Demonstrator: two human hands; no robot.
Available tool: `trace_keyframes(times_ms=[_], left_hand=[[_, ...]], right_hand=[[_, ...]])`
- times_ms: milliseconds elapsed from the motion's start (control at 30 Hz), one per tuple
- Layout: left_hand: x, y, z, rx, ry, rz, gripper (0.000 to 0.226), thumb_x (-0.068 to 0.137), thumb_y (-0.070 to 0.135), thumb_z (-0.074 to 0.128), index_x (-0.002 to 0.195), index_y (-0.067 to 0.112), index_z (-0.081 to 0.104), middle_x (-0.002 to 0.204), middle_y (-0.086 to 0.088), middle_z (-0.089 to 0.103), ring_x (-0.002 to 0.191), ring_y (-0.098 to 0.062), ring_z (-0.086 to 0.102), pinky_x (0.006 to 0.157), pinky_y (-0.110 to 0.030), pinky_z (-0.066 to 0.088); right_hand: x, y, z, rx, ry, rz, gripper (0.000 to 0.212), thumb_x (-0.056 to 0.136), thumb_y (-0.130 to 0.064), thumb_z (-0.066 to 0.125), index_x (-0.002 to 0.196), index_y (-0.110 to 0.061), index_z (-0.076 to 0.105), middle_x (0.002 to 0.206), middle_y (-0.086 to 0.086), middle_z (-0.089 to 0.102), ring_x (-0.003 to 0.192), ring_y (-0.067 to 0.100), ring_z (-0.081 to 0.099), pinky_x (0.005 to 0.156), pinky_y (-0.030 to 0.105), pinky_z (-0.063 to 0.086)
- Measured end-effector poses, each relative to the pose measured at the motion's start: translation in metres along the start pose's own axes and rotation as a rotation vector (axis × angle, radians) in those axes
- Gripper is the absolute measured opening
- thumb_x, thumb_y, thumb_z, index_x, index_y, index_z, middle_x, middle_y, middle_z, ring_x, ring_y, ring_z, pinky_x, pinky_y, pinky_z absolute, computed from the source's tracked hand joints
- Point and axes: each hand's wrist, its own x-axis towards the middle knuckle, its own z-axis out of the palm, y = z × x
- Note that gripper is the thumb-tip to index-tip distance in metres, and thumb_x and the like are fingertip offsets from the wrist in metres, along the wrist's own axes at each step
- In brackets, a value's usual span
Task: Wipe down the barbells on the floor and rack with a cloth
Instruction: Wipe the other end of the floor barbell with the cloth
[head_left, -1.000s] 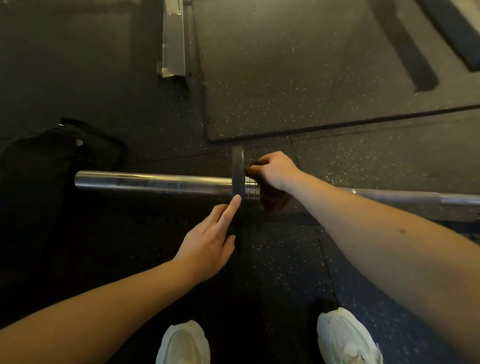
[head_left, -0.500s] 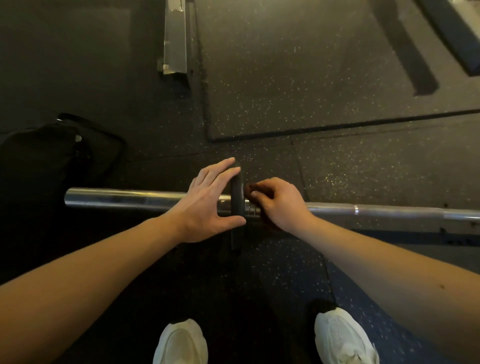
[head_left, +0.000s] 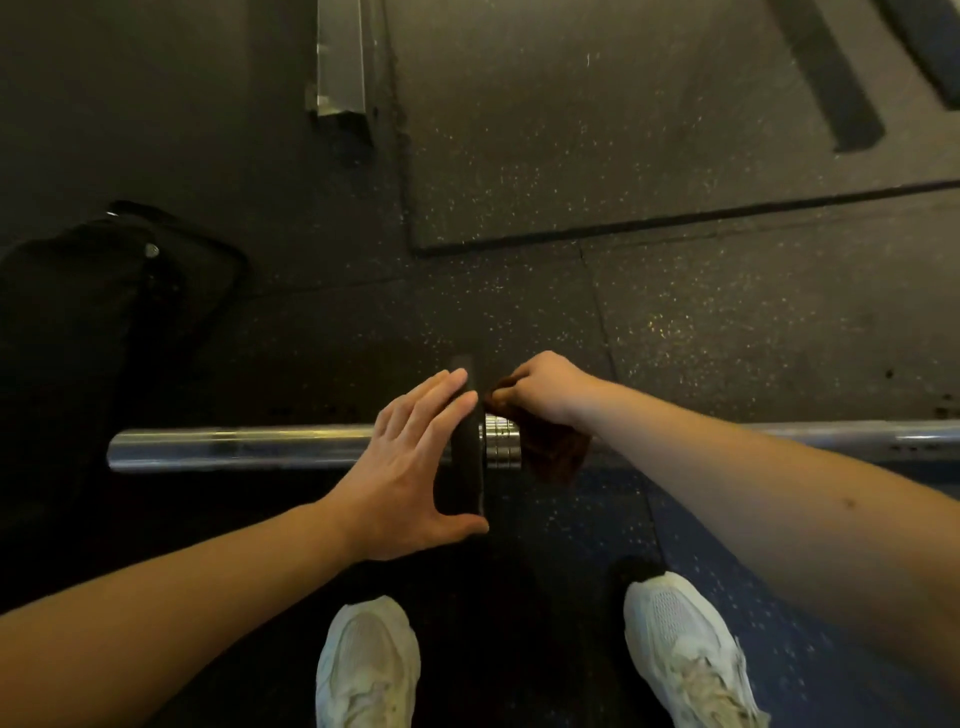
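Observation:
A chrome barbell (head_left: 234, 447) lies across the dark rubber floor, its sleeve end at the left and its thin shaft running off to the right. A small black plate (head_left: 467, 467) stands on the sleeve against the ribbed collar (head_left: 503, 441). My left hand (head_left: 410, 457) spans the plate's left face, straight fingers at its top edge and thumb at its bottom edge. My right hand (head_left: 545, 389) grips a dark brown cloth (head_left: 556, 452) draped over the bar just right of the collar.
A black bag (head_left: 93, 332) lies at the left, behind the sleeve end. A metal rack foot (head_left: 340, 57) stands at the top. A raised rubber mat (head_left: 649, 119) fills the upper right. My two white shoes (head_left: 369, 670) stand just below the bar.
My left hand came up from below the bar onto the plate and now spans it from top to bottom. My right hand stayed by the collar with the cloth.

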Motion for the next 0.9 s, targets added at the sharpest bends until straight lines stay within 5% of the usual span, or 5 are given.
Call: trace_keyframes(times_ms=[200,367,500,667,900], left_hand=[[-0.019,0.000,0.009,-0.049,0.084,0.062,0.099,0.079,0.072,0.067,0.157,0.037,0.017,0.168,0.006,0.009,0.155,-0.017,0.007,0.122,-0.052,0.020],[-0.012,0.000,0.000,-0.115,-0.052,-0.145,0.132,0.065,0.081,0.074,0.161,0.036,-0.004,0.166,0.022,-0.019,0.155,-0.009,-0.014,0.123,-0.039,0.001],[0.001,-0.006,-0.006,-0.129,-0.129,-0.119,0.138,0.062,0.082,0.075,0.161,0.035,-0.010,0.165,0.023,-0.020,0.153,-0.004,-0.019,0.124,-0.039,-0.002],[0.013,-0.008,-0.012,-0.155,-0.184,-0.066,0.139,0.062,0.079,0.077,0.160,0.036,-0.010,0.167,0.023,-0.015,0.152,0.000,-0.017,0.124,-0.034,-0.004],[0.018,-0.004,-0.011,-0.121,-0.212,-0.053,0.140,0.064,0.076,0.080,0.160,0.035,-0.012,0.166,0.024,-0.017,0.144,0.009,-0.025,0.121,-0.029,-0.007]], right_hand=[[0.007,0.003,0.001,0.004,-0.166,0.244,0.030,0.098,-0.039,0.063,0.111,-0.013,0.069,0.100,0.013,0.075,0.091,0.029,0.073,0.084,0.041,0.058],[-0.008,0.014,0.008,-0.087,-0.101,-0.009,0.029,0.097,-0.046,0.065,0.107,-0.020,0.075,0.097,0.002,0.074,0.091,0.018,0.070,0.080,0.033,0.056],[-0.035,0.020,0.009,-0.194,0.002,-0.256,0.019,0.099,-0.037,0.064,0.113,-0.029,0.074,0.100,-0.010,0.069,0.094,0.008,0.064,0.079,0.026,0.049],[-0.043,0.028,0.012,-0.153,0.021,-0.275,0.026,0.099,-0.032,0.065,0.124,-0.030,0.071,0.113,-0.011,0.062,0.106,0.010,0.059,0.094,0.031,0.048],[-0.029,0.024,0.018,-0.084,0.064,-0.188,0.019,0.100,-0.033,0.062,0.116,-0.029,0.072,0.099,-0.009,0.072,0.093,0.006,0.064,0.073,0.022,0.047]])
